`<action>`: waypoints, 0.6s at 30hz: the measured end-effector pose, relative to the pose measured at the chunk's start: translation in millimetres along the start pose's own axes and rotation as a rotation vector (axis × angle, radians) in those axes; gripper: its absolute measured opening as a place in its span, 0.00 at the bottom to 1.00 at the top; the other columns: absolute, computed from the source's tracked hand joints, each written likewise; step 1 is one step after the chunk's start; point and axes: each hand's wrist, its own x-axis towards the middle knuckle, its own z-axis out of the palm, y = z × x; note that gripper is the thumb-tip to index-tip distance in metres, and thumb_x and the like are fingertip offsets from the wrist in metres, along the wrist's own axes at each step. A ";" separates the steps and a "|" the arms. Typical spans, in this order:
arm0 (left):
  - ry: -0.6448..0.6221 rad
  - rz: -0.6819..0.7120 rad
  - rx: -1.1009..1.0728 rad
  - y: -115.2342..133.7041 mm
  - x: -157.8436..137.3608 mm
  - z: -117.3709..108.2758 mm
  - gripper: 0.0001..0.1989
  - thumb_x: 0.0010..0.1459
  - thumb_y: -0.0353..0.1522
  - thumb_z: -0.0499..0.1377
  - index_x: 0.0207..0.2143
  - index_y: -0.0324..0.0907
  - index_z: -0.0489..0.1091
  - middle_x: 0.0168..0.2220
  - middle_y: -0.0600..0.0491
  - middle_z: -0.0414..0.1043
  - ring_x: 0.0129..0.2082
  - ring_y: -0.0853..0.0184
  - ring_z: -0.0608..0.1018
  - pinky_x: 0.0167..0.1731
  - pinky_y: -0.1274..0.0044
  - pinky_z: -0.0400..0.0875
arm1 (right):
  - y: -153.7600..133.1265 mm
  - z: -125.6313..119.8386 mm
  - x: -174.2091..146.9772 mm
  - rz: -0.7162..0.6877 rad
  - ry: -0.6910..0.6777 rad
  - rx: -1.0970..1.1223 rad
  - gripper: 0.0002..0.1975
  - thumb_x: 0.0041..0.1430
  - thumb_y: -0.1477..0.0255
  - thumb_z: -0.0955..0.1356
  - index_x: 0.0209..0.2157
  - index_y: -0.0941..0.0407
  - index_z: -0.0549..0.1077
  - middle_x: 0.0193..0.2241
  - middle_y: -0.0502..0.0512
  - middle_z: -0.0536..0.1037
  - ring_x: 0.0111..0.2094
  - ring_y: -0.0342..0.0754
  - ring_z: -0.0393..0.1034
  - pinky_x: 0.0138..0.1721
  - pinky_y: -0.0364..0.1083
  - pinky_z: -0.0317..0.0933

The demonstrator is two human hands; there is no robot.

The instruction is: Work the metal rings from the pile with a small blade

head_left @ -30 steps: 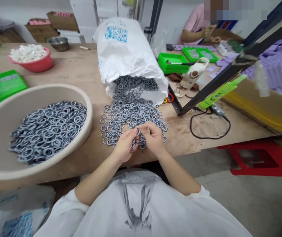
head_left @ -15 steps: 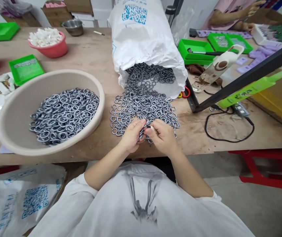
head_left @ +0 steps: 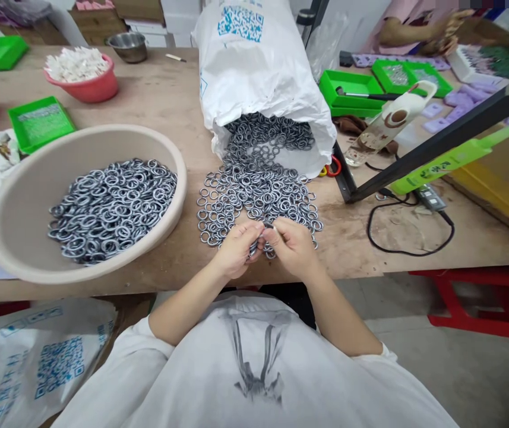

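My left hand point(head_left: 237, 248) is closed around several grey metallic-looking rings point(head_left: 253, 249), which show between the fingers. My right hand point(head_left: 295, 248) pinches a small dark-tipped tool point(head_left: 269, 226); most of it is hidden by the fingers, so its kind is unclear. The fingertips of both hands meet over the near edge of a loose pile of rings point(head_left: 276, 193) on the table. Behind the pile, more of these rings spill out of a white sack point(head_left: 258, 77) lying with its mouth toward me. At the left, a large beige basin point(head_left: 16, 238) holds many rings.
A pink bowl point(head_left: 96, 89) of white pieces, a steel bowl point(head_left: 128, 50) and a green tray point(head_left: 25, 142) stand at the back left. On the right are a black metal bar point(head_left: 419, 154), a bottle point(head_left: 376, 137) and a cable point(head_left: 410, 252). Another person's arm point(head_left: 408, 32) shows beyond.
The fingers of both hands have drawn closer together, and the tool shows less between them. The view has shifted slightly; the basin, pile and sack stay in place.
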 end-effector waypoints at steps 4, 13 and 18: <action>-0.063 -0.028 0.030 1.3 -7.2 1.7 0.25 0.47 0.49 0.69 0.23 0.39 0.62 0.19 0.60 0.61 0.12 0.81 0.58 0.11 0.86 0.46 | 12.1 -1.6 4.4 0.121 0.092 0.126 0.28 0.67 0.49 0.60 0.20 0.54 0.59 0.20 0.47 0.60 0.24 0.44 0.56 0.28 0.46 0.49; 0.050 -0.004 0.101 -1.7 -1.1 -2.1 0.27 0.44 0.52 0.69 0.26 0.40 0.64 0.18 0.62 0.60 0.11 0.81 0.56 0.11 0.85 0.47 | -15.9 12.2 -1.3 0.187 0.095 0.495 0.19 0.55 0.51 0.72 0.35 0.53 0.74 0.30 0.51 0.75 0.32 0.48 0.71 0.34 0.47 0.64; 0.039 -0.034 0.140 -0.7 -5.2 2.1 0.25 0.43 0.52 0.69 0.25 0.41 0.66 0.19 0.60 0.60 0.13 0.79 0.55 0.12 0.84 0.46 | -11.7 12.9 1.2 0.308 0.049 0.706 0.24 0.52 0.46 0.72 0.29 0.54 0.72 0.23 0.48 0.71 0.26 0.46 0.67 0.30 0.46 0.62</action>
